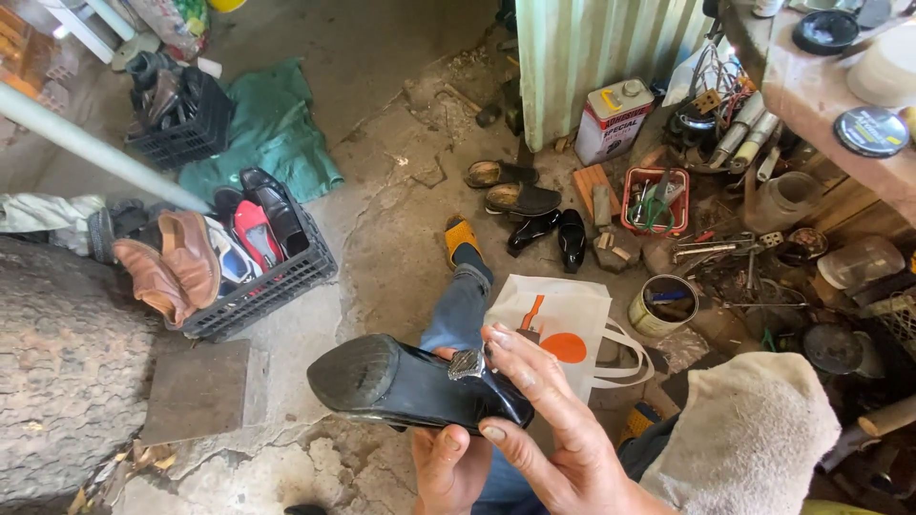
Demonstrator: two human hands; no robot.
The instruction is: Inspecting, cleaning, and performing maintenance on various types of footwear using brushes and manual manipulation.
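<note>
I hold a glossy black shoe (410, 386) sole-up over my lap, its worn grey front sole pointing left. My left hand (448, 469) cups it from below, thumb against its near side. My right hand (549, 420) comes in from the right: the thumb presses the shoe's near edge and the fingers lie across the heel end. The fingertips touch a small grey worn heel tip (468, 363).
A black crate (286, 284) of shoes stands at left, and another crate (186, 138) sits by a green cloth (281, 133). My jeans leg (460, 300) stretches ahead. Around it are a white tote bag (558, 310), a tin (661, 307), a red tool basket (656, 200), loose shoes (534, 215) and a cluttered bench (811, 91).
</note>
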